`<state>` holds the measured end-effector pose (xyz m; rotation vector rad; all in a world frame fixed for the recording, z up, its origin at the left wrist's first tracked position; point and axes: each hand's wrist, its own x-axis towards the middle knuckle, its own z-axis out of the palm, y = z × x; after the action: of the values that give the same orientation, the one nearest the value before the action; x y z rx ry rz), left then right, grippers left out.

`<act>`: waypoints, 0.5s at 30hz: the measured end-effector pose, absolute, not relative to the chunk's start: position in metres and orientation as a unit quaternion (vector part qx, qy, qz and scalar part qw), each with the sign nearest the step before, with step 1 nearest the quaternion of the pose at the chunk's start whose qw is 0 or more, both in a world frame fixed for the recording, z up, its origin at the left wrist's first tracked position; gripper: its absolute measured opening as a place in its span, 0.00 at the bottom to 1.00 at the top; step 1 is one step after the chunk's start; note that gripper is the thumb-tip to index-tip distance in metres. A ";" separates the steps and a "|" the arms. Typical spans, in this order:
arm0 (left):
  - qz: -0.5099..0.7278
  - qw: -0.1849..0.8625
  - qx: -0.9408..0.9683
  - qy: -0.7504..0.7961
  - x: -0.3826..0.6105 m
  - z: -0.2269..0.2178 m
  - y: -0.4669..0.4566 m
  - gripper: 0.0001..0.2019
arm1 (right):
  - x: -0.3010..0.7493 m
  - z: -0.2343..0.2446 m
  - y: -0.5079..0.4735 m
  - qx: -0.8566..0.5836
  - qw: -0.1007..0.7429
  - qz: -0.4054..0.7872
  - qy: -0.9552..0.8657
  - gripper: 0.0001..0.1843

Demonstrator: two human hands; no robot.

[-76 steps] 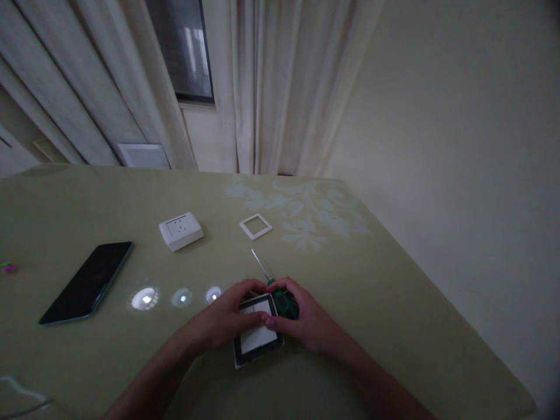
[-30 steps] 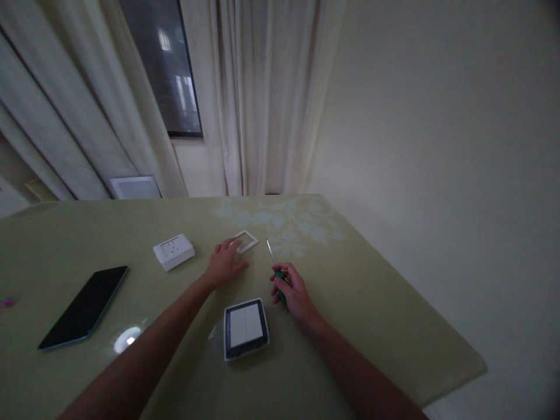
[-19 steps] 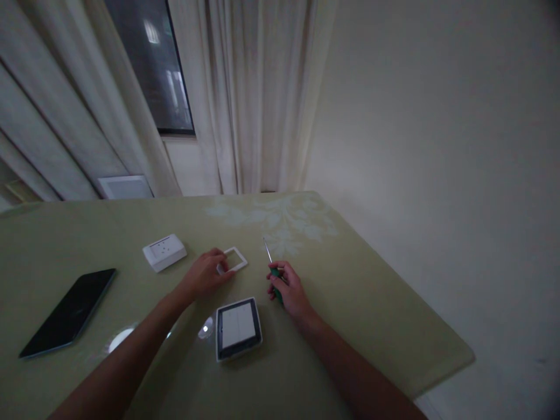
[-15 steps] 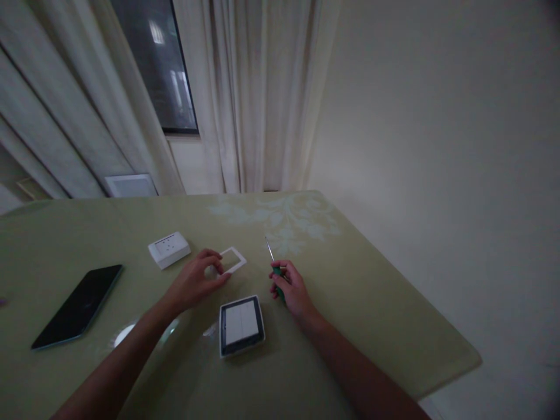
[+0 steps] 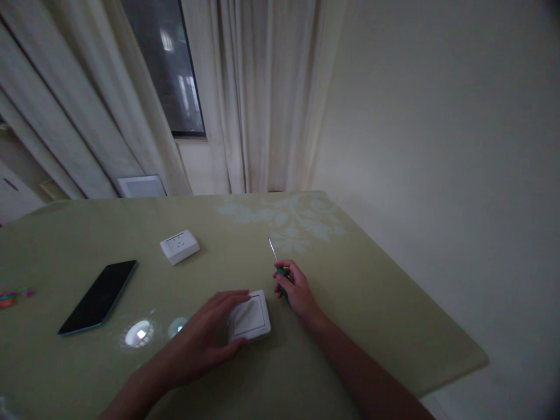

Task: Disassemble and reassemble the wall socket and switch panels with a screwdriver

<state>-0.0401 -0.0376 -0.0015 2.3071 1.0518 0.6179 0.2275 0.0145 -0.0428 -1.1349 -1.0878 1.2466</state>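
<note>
My left hand [image 5: 217,331] spans a white wall switch [image 5: 251,317] lying on the table. Its fingers are at the far edge and its thumb at the near edge, gripping the white cover frame [image 5: 266,324] that now sits around the switch panel. The hand hides the switch's left side. In my right hand [image 5: 297,290] is a screwdriver [image 5: 283,281] with a green handle, wrapped by the fingers. Its thin metal shaft points away from me, up and slightly left, apart from the switch.
A white socket box [image 5: 179,247] stands beyond my left hand. Farther left lies a black tablet [image 5: 98,297], and small colourful items [image 5: 13,296] are at the left edge. Light reflects off the green tablecloth [image 5: 350,303]. A wall [image 5: 437,146] borders the table's right side.
My left hand has brought the white frame toward me and down onto the switch, covering its dark border. My right hand keeps the screwdriver in nearly the same pose. The view has shifted slightly left.
</note>
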 end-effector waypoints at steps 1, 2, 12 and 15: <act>0.222 0.263 0.854 0.390 -0.041 -0.002 -0.037 0.33 | 0.227 -0.043 0.015 -0.478 0.539 0.521 -0.457 0.18; 0.213 0.263 0.856 0.391 -0.043 -0.003 -0.036 0.34 | 0.227 -0.043 0.015 -0.478 0.541 0.519 -0.457 0.18; 0.214 0.269 0.840 0.420 -0.007 -0.008 -0.014 0.35 | 0.235 -0.030 0.021 -0.492 0.614 0.408 -0.463 0.16; 0.217 0.255 0.848 0.411 0.029 -0.007 0.019 0.35 | 0.253 -0.021 0.023 -0.500 0.669 0.293 -0.466 0.15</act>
<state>0.0287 0.0187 -0.0072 2.3030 1.1153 0.5897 0.2532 0.0234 -0.0205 -1.1274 -1.0503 0.6615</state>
